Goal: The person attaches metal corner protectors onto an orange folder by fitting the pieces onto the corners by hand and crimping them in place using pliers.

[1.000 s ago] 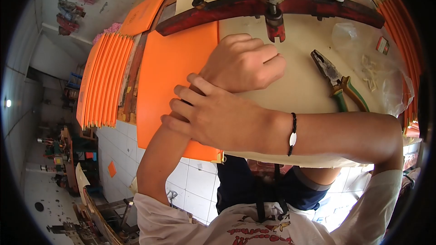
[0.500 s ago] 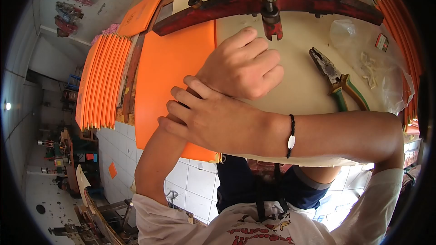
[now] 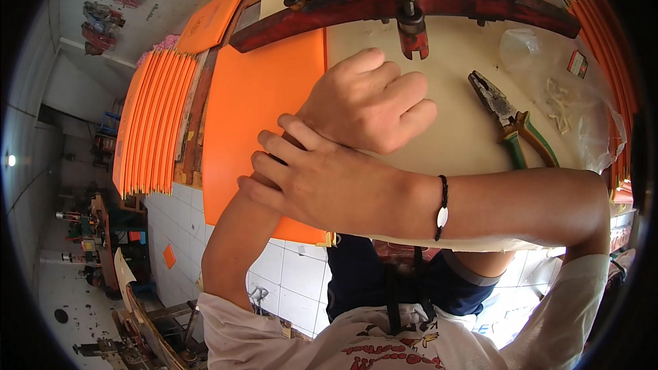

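My left hand (image 3: 375, 103) is curled in a fist with its back up, above the pale table surface and the edge of an orange folder (image 3: 264, 96). Nothing shows in its fingers, though the palm side is hidden. My right hand (image 3: 308, 178), below a black cord bracelet (image 3: 442, 209), is wrapped round my left forearm just below the wrist. The orange folder lies flat under both arms, with a gold metal corner (image 3: 327, 239) at its near edge. Combination pliers (image 3: 507, 116) with green and yellow handles lie to the right of the fist, touched by neither hand.
A red metal bar with a notched tip (image 3: 415, 44) spans the table's far side. At right lies a clear plastic bag (image 3: 589, 106) with small pieces in it. Orange folders (image 3: 154, 123) stand stacked at left; more orange edges (image 3: 603, 41) line the right.
My left fist has turned slightly at the wrist, its knuckles shifting a little right and down. My right hand keeps its hold on the forearm.
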The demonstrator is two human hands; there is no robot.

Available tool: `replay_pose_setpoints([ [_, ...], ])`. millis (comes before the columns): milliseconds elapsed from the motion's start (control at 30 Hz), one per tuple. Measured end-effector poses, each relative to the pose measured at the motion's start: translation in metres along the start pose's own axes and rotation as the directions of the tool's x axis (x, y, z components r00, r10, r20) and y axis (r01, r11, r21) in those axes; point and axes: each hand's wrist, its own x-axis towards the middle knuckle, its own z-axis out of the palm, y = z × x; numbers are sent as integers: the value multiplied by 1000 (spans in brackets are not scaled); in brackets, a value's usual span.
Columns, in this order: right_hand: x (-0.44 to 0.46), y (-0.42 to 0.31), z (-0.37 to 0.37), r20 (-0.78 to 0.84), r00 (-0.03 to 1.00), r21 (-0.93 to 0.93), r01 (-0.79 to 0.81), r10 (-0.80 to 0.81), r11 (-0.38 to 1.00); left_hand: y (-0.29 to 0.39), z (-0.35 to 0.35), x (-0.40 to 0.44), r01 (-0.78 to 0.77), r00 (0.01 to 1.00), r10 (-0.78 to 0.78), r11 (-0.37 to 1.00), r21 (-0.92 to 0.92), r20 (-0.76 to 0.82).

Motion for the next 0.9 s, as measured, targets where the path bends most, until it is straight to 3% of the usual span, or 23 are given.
replay_pose_setpoints([
  [333,1,-2,2,-15,1000,-12,3,-3,1000,4,5,4,-29,993,31,999,15,-113],
  [433,1,-2,1,-19,1000,-22,-3,3,1000,7,0,1,-16,999,22,991,133,-42],
  [533,1,-2,1,-19,1000,-38,-6,5,999,6,-2,5,-34,999,37,995,93,-34],
  [700,1,-2,2,-29,1000,-39,-6,5,999,3,11,8,-33,979,43,998,54,-199],
  [900,1,-1,0,-28,1000,-22,-10,9,1000,1,11,8,-23,979,33,998,56,-199],
])
